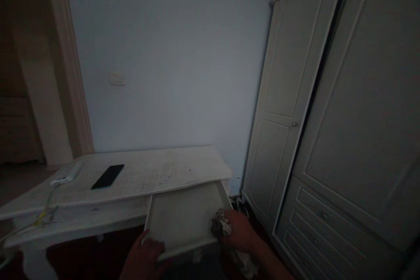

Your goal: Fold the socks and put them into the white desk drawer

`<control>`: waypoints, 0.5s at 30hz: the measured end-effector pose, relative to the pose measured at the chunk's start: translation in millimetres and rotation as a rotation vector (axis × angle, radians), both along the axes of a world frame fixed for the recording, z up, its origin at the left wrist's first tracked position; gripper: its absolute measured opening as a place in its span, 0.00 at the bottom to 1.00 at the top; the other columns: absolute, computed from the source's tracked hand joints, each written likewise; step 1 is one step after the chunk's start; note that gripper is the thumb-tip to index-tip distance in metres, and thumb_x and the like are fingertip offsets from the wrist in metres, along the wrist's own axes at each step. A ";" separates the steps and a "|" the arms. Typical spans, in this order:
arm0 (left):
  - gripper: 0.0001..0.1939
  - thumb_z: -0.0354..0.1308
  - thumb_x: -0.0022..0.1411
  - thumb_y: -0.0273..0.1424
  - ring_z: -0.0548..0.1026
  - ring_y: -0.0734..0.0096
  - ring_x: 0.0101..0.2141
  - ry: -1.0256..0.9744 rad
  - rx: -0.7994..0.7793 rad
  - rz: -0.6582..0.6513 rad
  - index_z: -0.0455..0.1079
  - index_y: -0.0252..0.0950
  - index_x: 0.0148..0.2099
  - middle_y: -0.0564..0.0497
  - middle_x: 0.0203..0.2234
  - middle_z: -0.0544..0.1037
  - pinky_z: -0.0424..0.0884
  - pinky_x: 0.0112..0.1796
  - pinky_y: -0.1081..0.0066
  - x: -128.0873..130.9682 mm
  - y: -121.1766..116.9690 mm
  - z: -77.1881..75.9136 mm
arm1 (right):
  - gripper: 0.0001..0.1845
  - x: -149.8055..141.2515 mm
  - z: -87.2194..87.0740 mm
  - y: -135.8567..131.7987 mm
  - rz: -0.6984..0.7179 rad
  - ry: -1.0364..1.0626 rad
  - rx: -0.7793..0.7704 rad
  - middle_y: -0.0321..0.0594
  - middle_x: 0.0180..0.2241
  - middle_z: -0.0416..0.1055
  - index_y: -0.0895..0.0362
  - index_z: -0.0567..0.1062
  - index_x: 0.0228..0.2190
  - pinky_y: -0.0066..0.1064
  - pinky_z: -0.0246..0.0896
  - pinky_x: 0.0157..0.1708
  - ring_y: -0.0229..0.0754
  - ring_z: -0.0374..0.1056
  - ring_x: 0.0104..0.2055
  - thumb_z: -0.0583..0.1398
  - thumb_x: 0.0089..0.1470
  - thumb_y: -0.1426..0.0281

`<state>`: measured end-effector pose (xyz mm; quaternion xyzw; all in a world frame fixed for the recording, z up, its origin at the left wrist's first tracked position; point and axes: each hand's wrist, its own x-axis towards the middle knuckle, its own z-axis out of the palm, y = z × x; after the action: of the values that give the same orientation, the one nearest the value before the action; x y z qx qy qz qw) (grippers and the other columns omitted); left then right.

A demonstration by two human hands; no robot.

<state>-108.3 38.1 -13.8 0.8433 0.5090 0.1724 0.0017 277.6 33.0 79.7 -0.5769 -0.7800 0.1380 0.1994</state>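
Note:
A white drawer (183, 214) is pulled out from the right half of a worn white desk (147, 168). Its bottom looks bare. At the drawer's front left corner, my left hand (146, 253) grips the edge, with the fingers curled over it. My right hand (238, 229) is closed round a crumpled patterned cloth (220, 224) at the drawer's front right corner. Part of the cloth hangs down below that hand. Dim light hides the exact finger positions.
On the desk top lie a dark phone (107, 176) and a white power strip (67, 173) with cables. A white wardrobe (282, 74) with drawers (324, 227) stands close on the right. Dark and white items (241, 204) lie on the floor between desk and wardrobe.

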 end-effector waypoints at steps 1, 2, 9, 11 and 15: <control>0.10 0.64 0.68 0.46 0.84 0.57 0.48 -0.007 0.007 -0.005 0.81 0.49 0.45 0.54 0.41 0.88 0.58 0.70 0.42 -1.0 0.5 -1.5 | 0.25 -15.7 -2.0 1.2 0.006 -0.048 0.007 0.45 0.48 0.82 0.50 0.80 0.46 0.43 0.68 0.53 0.59 0.77 0.52 0.69 0.44 0.60; 0.11 0.64 0.69 0.46 0.84 0.57 0.47 -0.013 0.006 -0.015 0.81 0.49 0.45 0.54 0.41 0.88 0.58 0.70 0.42 -1.9 0.9 -2.4 | 0.27 -36.1 -5.2 3.6 0.032 -0.086 0.006 0.46 0.48 0.82 0.49 0.79 0.47 0.43 0.68 0.52 0.60 0.77 0.53 0.70 0.43 0.57; 0.12 0.65 0.61 0.34 0.81 0.52 0.56 0.037 -0.036 0.039 0.82 0.52 0.47 0.50 0.48 0.87 0.62 0.70 0.47 -1.7 4.3 -0.9 | 0.36 -187.1 -26.9 15.4 0.283 -0.149 0.042 0.43 0.46 0.82 0.48 0.76 0.46 0.45 0.73 0.45 0.62 0.78 0.46 0.70 0.37 0.45; 0.12 0.65 0.60 0.32 0.79 0.50 0.59 0.055 -0.049 0.037 0.83 0.53 0.45 0.52 0.51 0.87 0.62 0.70 0.47 -0.8 5.0 -1.3 | 0.32 -195.5 -29.7 11.5 0.250 -0.067 0.078 0.42 0.45 0.82 0.45 0.76 0.46 0.44 0.74 0.44 0.61 0.78 0.45 0.71 0.39 0.47; 0.11 0.64 0.63 0.31 0.83 0.54 0.51 0.070 -0.065 0.020 0.82 0.50 0.46 0.52 0.42 0.88 0.56 0.72 0.44 -1.1 3.3 -1.3 | 0.30 -155.1 -33.6 8.5 0.225 0.062 0.056 0.43 0.47 0.83 0.46 0.79 0.45 0.41 0.73 0.48 0.59 0.79 0.47 0.73 0.39 0.51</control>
<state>-109.4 41.4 -15.1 0.8431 0.5226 0.1263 0.0096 122.4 41.5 46.0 -0.4754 -0.8369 0.1555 0.2225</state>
